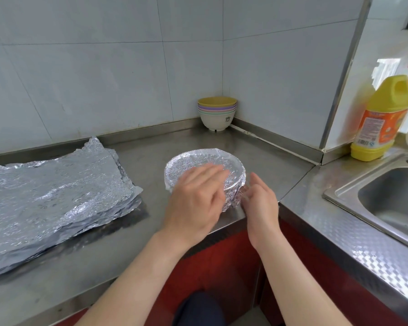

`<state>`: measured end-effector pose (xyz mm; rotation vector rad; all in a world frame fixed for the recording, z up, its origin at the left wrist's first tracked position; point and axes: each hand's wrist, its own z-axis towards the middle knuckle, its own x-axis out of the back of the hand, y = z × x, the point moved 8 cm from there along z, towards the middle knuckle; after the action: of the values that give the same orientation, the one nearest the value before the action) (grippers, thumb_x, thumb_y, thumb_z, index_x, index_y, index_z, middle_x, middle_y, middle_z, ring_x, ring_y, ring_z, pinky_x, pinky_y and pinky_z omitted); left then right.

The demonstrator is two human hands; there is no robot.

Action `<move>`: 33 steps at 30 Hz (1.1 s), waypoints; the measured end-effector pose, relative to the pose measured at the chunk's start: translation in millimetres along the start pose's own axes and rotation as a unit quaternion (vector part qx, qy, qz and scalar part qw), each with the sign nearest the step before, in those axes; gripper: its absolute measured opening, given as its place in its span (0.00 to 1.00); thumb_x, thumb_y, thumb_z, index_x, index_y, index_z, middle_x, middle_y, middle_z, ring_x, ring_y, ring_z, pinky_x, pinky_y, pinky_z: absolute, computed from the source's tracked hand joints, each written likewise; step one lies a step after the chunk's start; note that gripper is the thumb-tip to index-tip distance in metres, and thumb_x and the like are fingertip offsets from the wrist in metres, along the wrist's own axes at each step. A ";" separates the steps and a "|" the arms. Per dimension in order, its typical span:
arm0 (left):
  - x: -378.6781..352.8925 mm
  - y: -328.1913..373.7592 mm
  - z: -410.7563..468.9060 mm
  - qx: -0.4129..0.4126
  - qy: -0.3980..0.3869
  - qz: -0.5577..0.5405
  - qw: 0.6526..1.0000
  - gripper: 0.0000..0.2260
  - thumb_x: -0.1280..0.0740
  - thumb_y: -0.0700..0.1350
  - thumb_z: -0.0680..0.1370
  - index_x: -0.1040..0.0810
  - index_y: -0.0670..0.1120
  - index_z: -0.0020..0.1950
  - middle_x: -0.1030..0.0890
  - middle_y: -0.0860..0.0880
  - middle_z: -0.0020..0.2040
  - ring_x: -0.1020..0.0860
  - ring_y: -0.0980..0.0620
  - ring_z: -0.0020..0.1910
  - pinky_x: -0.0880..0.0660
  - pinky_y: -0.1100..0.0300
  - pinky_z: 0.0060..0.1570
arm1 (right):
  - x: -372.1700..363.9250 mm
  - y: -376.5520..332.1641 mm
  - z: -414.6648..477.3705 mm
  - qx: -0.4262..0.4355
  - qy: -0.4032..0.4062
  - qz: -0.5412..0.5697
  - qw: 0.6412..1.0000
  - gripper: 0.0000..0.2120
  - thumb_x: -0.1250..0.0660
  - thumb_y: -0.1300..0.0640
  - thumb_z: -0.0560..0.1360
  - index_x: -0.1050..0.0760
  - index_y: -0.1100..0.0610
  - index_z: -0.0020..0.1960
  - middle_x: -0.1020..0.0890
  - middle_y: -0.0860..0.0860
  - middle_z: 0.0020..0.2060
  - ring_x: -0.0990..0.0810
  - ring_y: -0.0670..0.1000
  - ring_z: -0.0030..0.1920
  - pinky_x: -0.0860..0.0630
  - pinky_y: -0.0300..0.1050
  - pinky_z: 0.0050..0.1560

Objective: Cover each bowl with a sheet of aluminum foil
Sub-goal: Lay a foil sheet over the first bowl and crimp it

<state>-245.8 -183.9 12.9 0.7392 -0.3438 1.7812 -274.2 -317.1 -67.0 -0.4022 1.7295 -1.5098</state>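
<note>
Writing is scarce: the orange label on the yellow detergent bottle [382, 118] carries print and a barcode too small to read, and the white bottom bowl of the stack of bowls [217, 114] bears a small dark mark you cannot make out.

Your foil-covered bowl [204, 170] stands upright, mouth up, near the front edge of the steel counter [132, 243], just at its inside corner. It is round, so it has no long axis. The foil is drawn flat over the rim and crumpled down the sides.

Your left hand [193, 203] lies over the near part of the foil top, fingers nearly straight and spread, pressing and gripping nothing. Your right hand [260, 203] cups the bowl's right flank, fingers lightly bent against the foil skirt, not closed round it.

To the left, well apart from the bowl, rests a stack of foil sheets [57, 194], its long axis running left to right and slanting toward the tiled wall [104, 78]. The stack of bowls sits in the far corner, with yellow on top. A sink [386, 198] lies to the right, the bottle behind it.
</note>
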 end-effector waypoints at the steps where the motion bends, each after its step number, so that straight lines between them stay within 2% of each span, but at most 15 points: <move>1: 9.7 -12.7 1.9 0.044 0.035 -0.018 0.998 0.15 0.40 0.46 0.79 0.19 0.43 0.60 0.20 0.47 0.62 0.25 0.49 0.63 0.34 0.57 0.67 | 6.8 -0.1 3.7 -0.017 0.036 0.016 0.999 0.22 0.43 0.62 0.74 0.28 0.51 0.66 0.27 0.44 0.61 0.29 0.46 0.62 0.33 0.43 0.54; 3: 23.4 -51.1 2.0 0.184 0.086 -0.071 0.977 0.16 0.40 0.49 0.79 0.21 0.46 0.63 0.25 0.49 0.67 0.30 0.53 0.67 0.40 0.64 0.68 | 8.2 -0.7 10.1 -0.032 0.063 0.002 0.998 0.23 0.42 0.53 0.79 0.34 0.48 0.73 0.32 0.42 0.70 0.33 0.44 0.69 0.35 0.44 0.60; 6: 6.6 -99.0 -9.7 0.387 0.087 -0.251 0.883 0.18 0.39 0.47 0.81 0.30 0.49 0.72 0.35 0.52 0.75 0.38 0.58 0.73 0.45 0.62 0.72 | -12.4 0.7 17.6 -0.036 0.039 -0.021 0.998 0.29 0.40 0.42 0.74 0.34 0.51 0.73 0.32 0.45 0.72 0.33 0.48 0.71 0.36 0.48 0.69; 8: -10.6 -105.5 -16.5 0.442 0.090 -0.355 0.819 0.20 0.41 0.45 0.82 0.34 0.47 0.74 0.34 0.52 0.74 0.37 0.57 0.73 0.43 0.56 0.74 | -25.8 6.6 19.7 -0.046 0.029 -0.021 0.998 0.34 0.41 0.39 0.69 0.33 0.52 0.73 0.30 0.47 0.71 0.32 0.50 0.71 0.35 0.55 0.71; 10: -18.6 -104.6 -19.3 0.455 0.100 -0.391 0.794 0.18 0.42 0.43 0.82 0.32 0.44 0.73 0.31 0.51 0.73 0.34 0.56 0.71 0.40 0.53 0.74 | -29.3 10.0 22.9 -0.041 0.033 -0.019 0.998 0.28 0.43 0.42 0.73 0.29 0.53 0.69 0.27 0.46 0.67 0.29 0.48 0.66 0.32 0.52 0.68; 11: -20.4 -104.1 -19.5 0.455 0.105 -0.396 0.791 0.18 0.43 0.42 0.82 0.31 0.44 0.72 0.30 0.50 0.72 0.33 0.55 0.71 0.39 0.53 0.73 | -28.9 9.2 25.0 -0.032 0.036 -0.018 0.999 0.20 0.44 0.44 0.73 0.25 0.52 0.59 0.25 0.45 0.60 0.26 0.47 0.59 0.30 0.47 0.62; 13: -21.1 -103.6 -20.2 0.455 0.113 -0.393 0.791 0.17 0.44 0.42 0.83 0.30 0.43 0.71 0.30 0.50 0.72 0.33 0.55 0.71 0.39 0.53 0.73 | -26.8 5.3 27.1 -0.021 0.052 -0.027 0.998 0.07 0.45 0.48 0.74 0.32 0.50 0.42 0.29 0.46 0.44 0.32 0.46 0.44 0.35 0.42 0.45; 15: -21.5 -102.3 -18.8 0.452 0.112 -0.385 0.797 0.17 0.45 0.42 0.83 0.32 0.43 0.72 0.31 0.51 0.72 0.34 0.56 0.71 0.41 0.55 0.74 | -24.1 3.7 28.8 -0.016 0.064 -0.036 0.997 0.09 0.47 0.55 0.78 0.37 0.54 0.39 0.35 0.52 0.37 0.38 0.51 0.38 0.40 0.47 0.39; 18: -21.8 -101.5 -18.0 0.446 0.106 -0.379 0.804 0.18 0.46 0.43 0.84 0.33 0.44 0.73 0.32 0.51 0.73 0.35 0.57 0.71 0.41 0.59 0.72 | -25.7 -0.6 26.5 -0.006 0.069 -0.044 0.997 0.10 0.48 0.58 0.78 0.41 0.54 0.38 0.40 0.53 0.34 0.42 0.51 0.36 0.44 0.48 0.37; 21: -21.4 -100.6 -16.4 0.431 0.076 -0.391 0.810 0.18 0.44 0.47 0.83 0.34 0.47 0.74 0.33 0.54 0.73 0.36 0.61 0.69 0.41 0.64 0.67 | -26.5 2.3 29.4 -0.028 0.059 -0.024 0.998 0.08 0.46 0.54 0.74 0.37 0.57 0.39 0.34 0.52 0.37 0.38 0.52 0.38 0.41 0.48 0.40; 23: -21.0 -98.7 -17.7 0.407 0.029 -0.386 0.827 0.20 0.42 0.51 0.82 0.35 0.49 0.74 0.35 0.55 0.74 0.37 0.62 0.71 0.42 0.63 0.69 | -23.8 0.9 33.7 -0.040 0.056 -0.014 0.998 0.08 0.46 0.51 0.71 0.33 0.56 0.42 0.32 0.51 0.39 0.36 0.52 0.40 0.39 0.49 0.41; 26: -10.9 -92.2 -24.7 0.364 -0.032 -0.321 0.874 0.25 0.38 0.58 0.79 0.33 0.48 0.73 0.36 0.55 0.74 0.39 0.61 0.72 0.44 0.61 0.72 | 0.7 -13.9 40.7 -0.044 0.116 -0.021 0.992 0.10 0.44 0.52 0.78 0.31 0.55 0.41 0.29 0.54 0.36 0.34 0.50 0.39 0.34 0.45 0.40; 27: -4.9 -87.6 -27.8 0.339 -0.046 -0.277 0.898 0.28 0.38 0.62 0.76 0.31 0.49 0.72 0.34 0.57 0.72 0.36 0.61 0.70 0.42 0.63 0.69 | 13.0 -18.3 40.4 -0.043 0.139 -0.019 0.989 0.11 0.44 0.51 0.80 0.28 0.55 0.45 0.25 0.52 0.39 0.27 0.51 0.41 0.31 0.44 0.43; 29: 10.3 -73.5 -31.9 0.284 -0.054 -0.184 0.939 0.32 0.39 0.68 0.69 0.27 0.53 0.68 0.31 0.59 0.63 0.31 0.60 0.62 0.36 0.63 0.63 | 34.0 -20.1 35.0 -0.048 0.161 -0.005 0.986 0.15 0.44 0.48 0.81 0.26 0.56 0.59 0.21 0.53 0.54 0.23 0.50 0.58 0.29 0.46 0.57; 33: 25.2 -67.5 -23.8 0.278 0.016 -0.133 0.951 0.28 0.41 0.68 0.68 0.22 0.55 0.61 0.30 0.54 0.55 0.29 0.55 0.56 0.33 0.61 0.59 | 35.8 -1.1 14.5 -0.042 0.121 0.007 0.992 0.24 0.43 0.42 0.78 0.31 0.48 0.71 0.27 0.42 0.67 0.28 0.44 0.66 0.36 0.47 0.70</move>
<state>-194.8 -128.7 2.1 1.0907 0.2891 1.6339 -286.7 -351.8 -78.2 -0.2567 1.9841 -1.5300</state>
